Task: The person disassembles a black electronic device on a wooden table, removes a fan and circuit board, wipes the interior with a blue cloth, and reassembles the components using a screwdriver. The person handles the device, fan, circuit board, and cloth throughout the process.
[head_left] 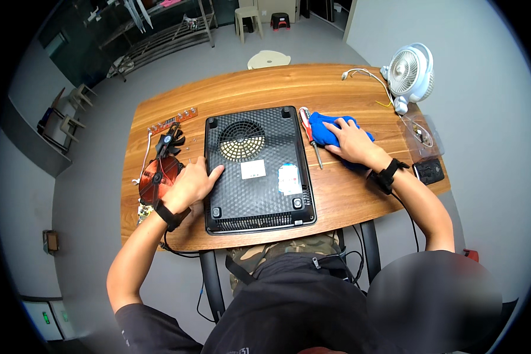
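An induction cooker lies upside down on the table, its black base with a round vent grille, labels and corner feet facing up. My left hand grips its left edge, thumb over the base and fingers along the side. My right hand is closed on a bunched blue cloth to the right of the cooker. Between cloth and cooker lies a screwdriver with a red and white handle, its shaft pointing toward me. A copper-coloured coil sits beside my left hand, partly covered by it.
A black fan blade unit and an orange circuit strip lie left of the cooker. A white desk fan stands at the far right corner. Nearer are a clear plastic tray and a black box-like object on the wooden table.
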